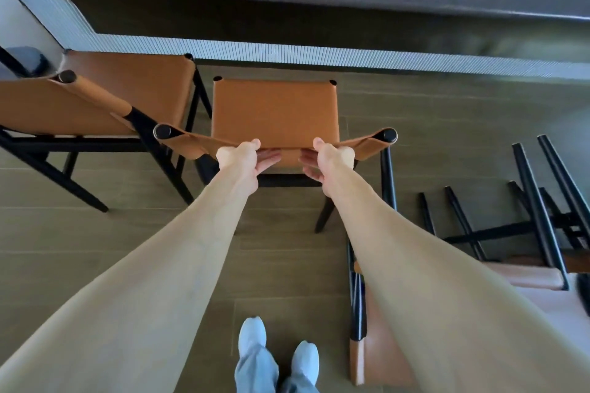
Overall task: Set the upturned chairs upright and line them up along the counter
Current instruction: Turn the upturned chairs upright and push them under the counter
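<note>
Two hands, left hand (244, 158) and right hand (325, 158), grip the tan leather backrest (281, 150) of the upright chair (274, 112); counter (319, 54) straight ahead, backrest parallel to it.

A single wide-angle head camera looks steeply down and forward from standing height, over both outstretched arms, at the brown wood-plank floor (127, 233) near the ribbed grey counter base (319, 56) crossing the frame's upper part.

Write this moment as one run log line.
left hand: holds backrest | right hand: holds backrest | middle chair: upright | right chair: upturned
</note>
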